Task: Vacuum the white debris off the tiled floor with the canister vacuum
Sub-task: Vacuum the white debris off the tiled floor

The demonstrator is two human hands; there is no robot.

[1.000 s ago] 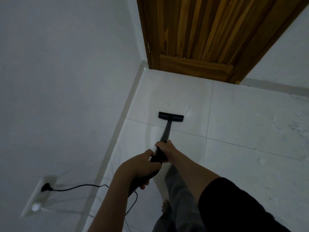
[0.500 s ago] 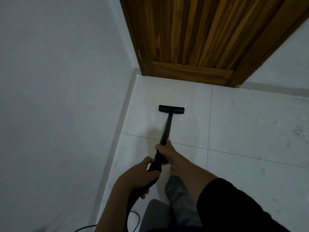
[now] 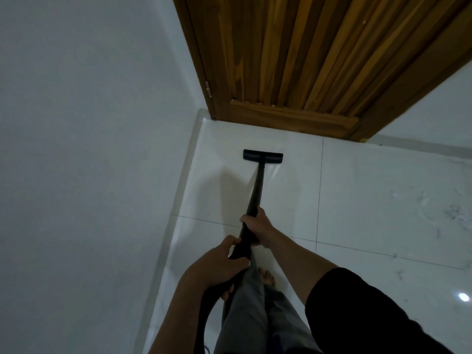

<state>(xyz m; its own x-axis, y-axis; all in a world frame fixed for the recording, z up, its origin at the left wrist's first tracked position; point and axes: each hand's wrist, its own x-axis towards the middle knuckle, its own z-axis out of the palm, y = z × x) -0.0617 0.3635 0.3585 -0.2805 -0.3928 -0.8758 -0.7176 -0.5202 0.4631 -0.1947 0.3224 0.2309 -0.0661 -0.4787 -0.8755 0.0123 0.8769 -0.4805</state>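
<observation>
Black wand (image 3: pixel 257 190) in both gripping hands, left (image 3: pixel 217 264) and right (image 3: pixel 258 226); canister out of frame, white debris (image 3: pixel 457 215) faint.

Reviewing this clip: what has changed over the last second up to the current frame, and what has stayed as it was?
The floor nozzle has slid forward along the tile toward the wooden door, away from the grout line it sat near. The wall socket and plugged cable have dropped out of view as the head tipped up. Unchanged: the right hand grips the wand higher up, the left hand holds the handle end, and white debris lies on the right tiles.
</observation>
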